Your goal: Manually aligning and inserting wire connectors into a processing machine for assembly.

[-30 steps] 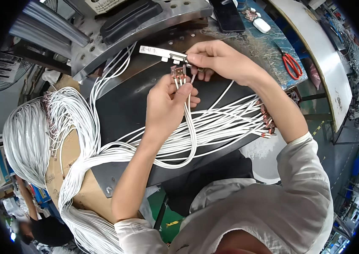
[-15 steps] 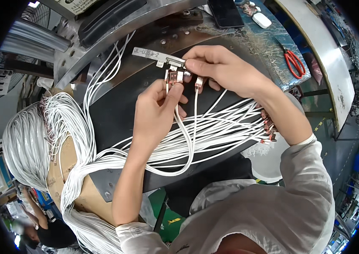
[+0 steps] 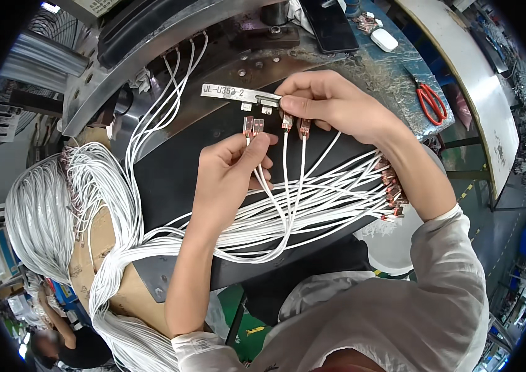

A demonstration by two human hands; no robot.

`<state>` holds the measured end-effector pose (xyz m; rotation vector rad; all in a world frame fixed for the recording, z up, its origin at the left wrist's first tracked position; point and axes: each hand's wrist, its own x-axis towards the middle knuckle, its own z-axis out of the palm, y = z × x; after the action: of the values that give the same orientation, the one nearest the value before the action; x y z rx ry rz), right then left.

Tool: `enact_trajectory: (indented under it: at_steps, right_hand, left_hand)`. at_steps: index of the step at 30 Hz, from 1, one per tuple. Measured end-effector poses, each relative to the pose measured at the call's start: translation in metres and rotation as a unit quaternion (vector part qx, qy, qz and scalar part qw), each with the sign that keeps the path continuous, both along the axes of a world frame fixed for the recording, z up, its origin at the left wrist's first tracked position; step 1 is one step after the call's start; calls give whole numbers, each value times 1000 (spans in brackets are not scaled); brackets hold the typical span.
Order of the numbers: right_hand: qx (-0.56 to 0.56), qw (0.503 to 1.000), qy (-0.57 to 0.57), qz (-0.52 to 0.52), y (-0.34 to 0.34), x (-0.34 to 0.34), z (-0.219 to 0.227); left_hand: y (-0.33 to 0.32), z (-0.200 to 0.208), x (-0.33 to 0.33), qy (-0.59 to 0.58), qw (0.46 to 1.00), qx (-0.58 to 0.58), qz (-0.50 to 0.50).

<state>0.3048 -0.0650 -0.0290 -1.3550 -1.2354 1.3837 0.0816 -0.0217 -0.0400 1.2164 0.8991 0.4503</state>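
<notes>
My left hand (image 3: 229, 170) pinches two white cables just below their flat copper-coloured terminals (image 3: 258, 126), which point upward side by side. My right hand (image 3: 337, 105) grips the right end of a flat metal strip (image 3: 229, 92) with printed marks and small pale tabs on its lower edge. Beneath the right fingers, two more white cables (image 3: 286, 158) hang from copper-coloured terminals (image 3: 304, 128); how these are held is partly hidden. A narrow gap separates the left-hand terminals from the strip's tabs. Under both hands, a thick bundle of white cables (image 3: 256, 214) lies across the black work surface (image 3: 170, 149).
Red-handled scissors (image 3: 431, 103), a dark phone (image 3: 331, 28) and a white rounded case (image 3: 384, 40) rest at the back right. More coiled cables (image 3: 39, 214) pile up on the left beside brown cardboard (image 3: 98, 235). A metal machine frame (image 3: 151, 59) spans the back. Another person (image 3: 74, 344) is at lower left.
My left hand's terminals have come away from the strip's tabs and now stand apart below them. The strip has shifted slightly right and down. Two cables now show under my right hand, where one showed before.
</notes>
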Motion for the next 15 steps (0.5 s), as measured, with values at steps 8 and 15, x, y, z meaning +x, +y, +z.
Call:
enact_trajectory:
  at_steps: [8, 15]
  right_hand:
    - [20, 1000, -5, 9, 0, 1, -3]
    - [40, 999, 23, 18, 3, -2, -3]
  left_hand:
    - [1, 0, 0, 0, 1000, 11, -13]
    - [-1, -2, 0, -18, 1000, 9, 2]
